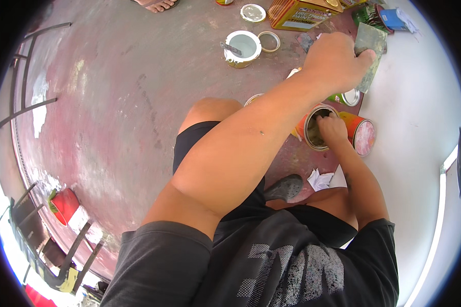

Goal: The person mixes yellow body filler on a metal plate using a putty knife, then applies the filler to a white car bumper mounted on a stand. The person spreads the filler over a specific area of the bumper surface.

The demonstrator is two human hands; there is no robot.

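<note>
My left hand (338, 62) grips a flat, worn greenish rectangular block (372, 53), thumb on its near side, beside the white wall. Below that arm, my right hand (333, 130) reaches into the mouth of an open can (309, 134). Its fingers are curled, the tips are hidden inside, and what they hold cannot be made out. Against that can rests an orange can (364, 136) with a pinkish-white end facing me. A green can (349, 97) with a pale end lies partly hidden under my left forearm.
An open can of pale paint (245, 47) holds a flat-bladed tool, near a ring lid (269, 42), a round lid (253, 13) and a rectangular tin (297, 15). Crumpled paper (320, 180) lies by my shoe (285, 188). Far left are a red bucket (65, 205) and metal frames. Another person's foot (158, 5) shows above.
</note>
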